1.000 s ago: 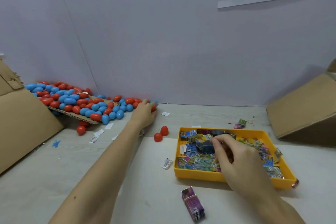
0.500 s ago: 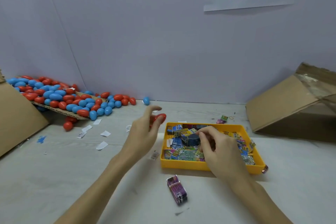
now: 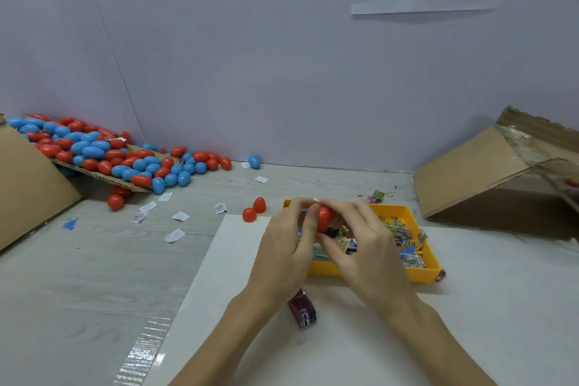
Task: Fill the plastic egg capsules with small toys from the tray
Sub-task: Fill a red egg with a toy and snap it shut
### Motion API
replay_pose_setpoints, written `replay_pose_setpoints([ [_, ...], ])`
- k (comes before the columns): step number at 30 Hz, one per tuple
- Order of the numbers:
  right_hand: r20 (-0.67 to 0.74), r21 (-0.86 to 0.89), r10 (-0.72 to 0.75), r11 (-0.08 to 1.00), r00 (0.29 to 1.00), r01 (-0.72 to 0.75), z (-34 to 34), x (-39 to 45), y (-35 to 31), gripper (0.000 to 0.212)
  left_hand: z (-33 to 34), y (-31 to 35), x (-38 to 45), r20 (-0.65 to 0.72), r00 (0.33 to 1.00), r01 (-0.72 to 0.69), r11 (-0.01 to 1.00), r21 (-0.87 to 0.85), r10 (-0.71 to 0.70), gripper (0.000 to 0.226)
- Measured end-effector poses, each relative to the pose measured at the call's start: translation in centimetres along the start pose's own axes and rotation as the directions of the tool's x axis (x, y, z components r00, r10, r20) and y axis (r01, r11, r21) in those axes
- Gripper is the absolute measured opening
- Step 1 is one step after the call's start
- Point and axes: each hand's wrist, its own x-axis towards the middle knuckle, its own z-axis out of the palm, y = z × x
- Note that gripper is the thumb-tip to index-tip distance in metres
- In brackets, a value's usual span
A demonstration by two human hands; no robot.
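1. A second ago the left hand [image 3: 289, 240] was far off by the big pile of eggs. Now it has come back with a red egg [image 3: 324, 219] and holds it over the yellow tray [image 3: 421, 271].
2. The right hand [image 3: 363, 240] was down in the tray, picking at the toys. Now it has lifted up and met the left hand at the egg.
3. Both hands have their fingers curled around the red egg. The left fingers pinch its left side and the right fingers wrap its top and right side. I cannot tell if the egg is already pulled apart.
4. A small toy packet [image 3: 341, 243] shows just under the egg, tucked below the right hand's fingers. I cannot tell for sure if the hand holds it or if it lies in the tray.
5. This looks like the start of filling one egg: it is in hand, and I think it must be opened next so a toy can go in.
6. Just left of the hands lie two red pieces [image 3: 254, 210] on the table. Much farther left is the pile of red and blue eggs [image 3: 109, 153]. Right under the wrists lies a purple packet [image 3: 303, 309].
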Motion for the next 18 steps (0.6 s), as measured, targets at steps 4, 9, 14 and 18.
replay_pose_setpoints([
  [4,-0.021,-0.023,0.000,1.000,1.000,-0.001,-0.1,-0.2,-0.3,0.056,0.1,0.3,0.0,-0.019,1.000,-0.017,0.992,-0.126,0.015,0.021],
  [9,-0.061,-0.010,-0.036,0.999,0.997,0.036,0.1,0.0,-0.5,0.044,-0.4,0.4,0.2,0.002,0.998,0.062,0.959,-0.276,-0.064,0.009],
  [14,-0.033,0.011,-0.023,1.000,0.999,0.024,-0.1,0.1,0.0,0.035,-0.3,0.5,0.1,0.014,0.999,0.050,0.977,-0.206,-0.048,0.006],
  [18,0.029,-0.001,0.100,0.995,0.995,-0.101,-0.4,0.4,1.3,0.016,-0.8,-0.5,0.6,-0.147,0.986,0.070,0.993,-0.097,-0.083,0.010],
])
